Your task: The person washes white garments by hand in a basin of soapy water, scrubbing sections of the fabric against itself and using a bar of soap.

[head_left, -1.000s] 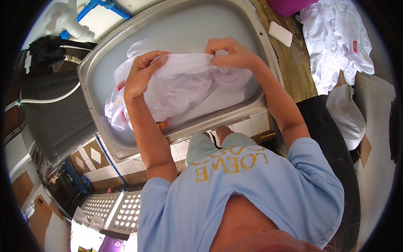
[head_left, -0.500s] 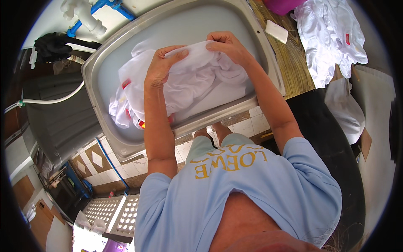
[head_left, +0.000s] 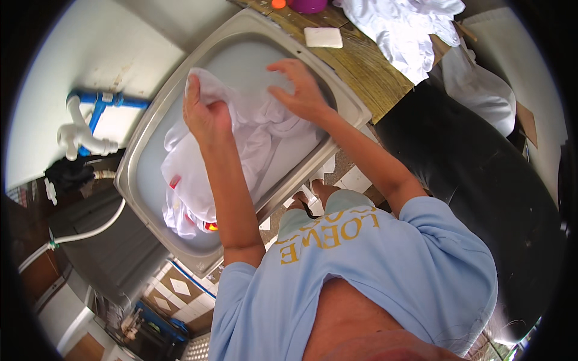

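Note:
A wet white garment [head_left: 250,129] with small red tags lies bunched in a steel sink [head_left: 354,111] of cloudy water. My left hand [head_left: 208,117] grips a raised fold of it, thumb up against the cloth at the sink's far left. Over the far right of the water, my right hand [head_left: 301,90] is off the cloth, its fingers spread and slightly blurred. Red and yellow trim on the cloth shows beside my left forearm. Part of the garment is hidden behind my left hand and arm.
On the wooden counter [head_left: 376,90] at right sit a white bar [head_left: 323,37], a purple container [head_left: 308,5] and a heap of white clothes [head_left: 403,30]. A white tap [head_left: 81,135] on blue pipe stands at left, with a white hose [head_left: 90,231] below. Dark material [head_left: 475,186] covers the right side.
My right hand has let go of the garment and opened. My left hand has turned upright with its fold. The view has swung, so the sink appears more tilted and the counter further left.

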Demonstrator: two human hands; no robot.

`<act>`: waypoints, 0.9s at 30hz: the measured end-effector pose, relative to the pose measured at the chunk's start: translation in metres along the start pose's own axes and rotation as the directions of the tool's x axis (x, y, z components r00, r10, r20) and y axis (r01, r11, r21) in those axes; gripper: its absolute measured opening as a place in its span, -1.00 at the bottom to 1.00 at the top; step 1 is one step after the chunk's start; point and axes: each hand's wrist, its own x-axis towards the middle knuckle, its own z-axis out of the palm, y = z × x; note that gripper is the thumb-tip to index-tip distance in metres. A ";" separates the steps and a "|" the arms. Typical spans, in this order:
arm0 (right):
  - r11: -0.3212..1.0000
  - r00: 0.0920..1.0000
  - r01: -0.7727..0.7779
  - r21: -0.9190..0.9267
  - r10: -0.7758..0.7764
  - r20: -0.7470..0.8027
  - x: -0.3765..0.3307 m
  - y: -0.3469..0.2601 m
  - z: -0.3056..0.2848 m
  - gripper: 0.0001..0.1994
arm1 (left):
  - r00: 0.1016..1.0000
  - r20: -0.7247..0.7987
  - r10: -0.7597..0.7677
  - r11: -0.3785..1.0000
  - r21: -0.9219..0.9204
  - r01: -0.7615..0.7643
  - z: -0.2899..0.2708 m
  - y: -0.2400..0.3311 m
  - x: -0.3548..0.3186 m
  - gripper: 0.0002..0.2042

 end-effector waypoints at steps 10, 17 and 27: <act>0.845 0.942 -0.105 -0.524 -0.084 -0.325 0.021 0.067 -0.098 -0.63 | 0.637 0.641 0.428 0.334 0.542 -0.771 0.068 -0.160 0.016 -0.77; 0.841 0.967 -0.090 -0.533 -0.054 -0.250 0.019 0.063 -0.098 -0.53 | 0.467 0.868 0.167 -0.318 0.496 -0.808 0.065 -0.173 0.007 -0.58; 0.768 0.978 -0.081 -0.635 -0.063 -0.201 0.022 0.063 -0.095 -0.54 | 0.410 0.894 -0.178 -0.641 0.211 -0.738 0.072 -0.160 -0.002 -0.57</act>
